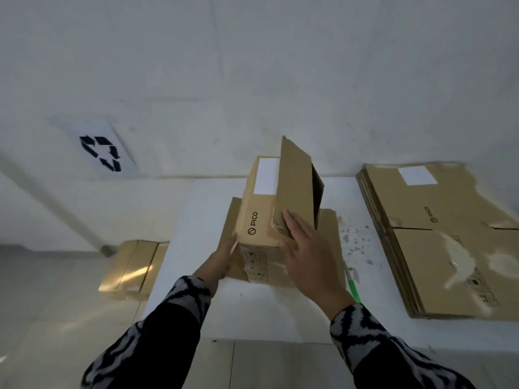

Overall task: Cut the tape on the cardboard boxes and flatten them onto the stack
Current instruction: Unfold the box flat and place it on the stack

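"PICO" box [259, 209] between both hands, blank white label [266, 176] on top

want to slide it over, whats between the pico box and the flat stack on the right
In the head view, only bare, paint-chipped table lies between the box and the stack.

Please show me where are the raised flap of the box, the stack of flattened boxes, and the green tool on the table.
raised flap [295, 186]: head view, on its outer brown face.
stack of flattened boxes [438, 242]: head view, on the top sheet, near its middle.
green tool [353, 289]: head view, on its green handle beside the right wrist.
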Available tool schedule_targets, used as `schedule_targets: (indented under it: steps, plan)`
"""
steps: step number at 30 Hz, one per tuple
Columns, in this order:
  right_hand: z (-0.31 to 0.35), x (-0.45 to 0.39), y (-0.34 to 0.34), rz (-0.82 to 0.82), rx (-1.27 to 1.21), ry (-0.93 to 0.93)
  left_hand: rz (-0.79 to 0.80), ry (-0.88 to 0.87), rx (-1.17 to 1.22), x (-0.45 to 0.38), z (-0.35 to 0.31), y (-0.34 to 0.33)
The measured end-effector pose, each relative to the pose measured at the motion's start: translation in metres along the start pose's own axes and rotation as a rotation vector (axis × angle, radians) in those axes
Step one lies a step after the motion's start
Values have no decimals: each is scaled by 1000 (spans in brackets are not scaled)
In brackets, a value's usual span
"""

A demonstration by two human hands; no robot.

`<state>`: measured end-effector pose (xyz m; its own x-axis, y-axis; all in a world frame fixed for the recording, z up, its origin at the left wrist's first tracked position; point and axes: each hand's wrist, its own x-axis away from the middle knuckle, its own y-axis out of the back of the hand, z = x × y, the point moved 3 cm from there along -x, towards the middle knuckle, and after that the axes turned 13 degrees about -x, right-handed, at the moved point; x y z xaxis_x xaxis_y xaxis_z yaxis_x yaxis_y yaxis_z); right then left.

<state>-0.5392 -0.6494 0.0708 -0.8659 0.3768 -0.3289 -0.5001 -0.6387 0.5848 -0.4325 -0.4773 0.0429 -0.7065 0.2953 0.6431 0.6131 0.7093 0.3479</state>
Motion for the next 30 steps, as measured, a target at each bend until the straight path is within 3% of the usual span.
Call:
schedule_targets:
  steps: [3, 6, 7, 8, 10, 12, 14, 17, 19, 23, 26, 30]
  plan:
    - [-3, -1, 2, -28, -62, -19, 68, 30, 321, -5, 5, -4]
    - [-5, -2, 3, -50, -83, -50, -175, 79, 775, -8, 3, 8]
    - [-5, -2, 2, -57, -80, -52, -307, 24, 811, -6, -1, 16]
    - [-4, -1, 1, -60, -73, -49, -448, -111, 727, -2, -8, 25]
    - [-3, 0, -2, -57, -41, -44, -610, -485, 247, 14, -32, 32]
    - [-2, 2, -5, -66, -7, -28, -485, -792, -295, 28, -55, 18]
    - [-2, 3, -9, -68, 8, -30, -370, -941, -577, 30, -64, 4]
    - [2, 6, -11, -53, 42, -21, -412, -918, -574, 32, -83, 2]
    - [5, 5, -10, -30, 6, -43, -461, -870, -730, 26, -99, 0]
    - [1, -20, 14, -44, -170, -208, -377, -774, -869, 22, -119, -8]
    - [-25, -45, 38, -37, 114, -328, -312, -745, -873, 17, -124, -7]
    - [-50, -40, 61, 145, 431, -389, -250, -689, -887, 12, -125, -5]
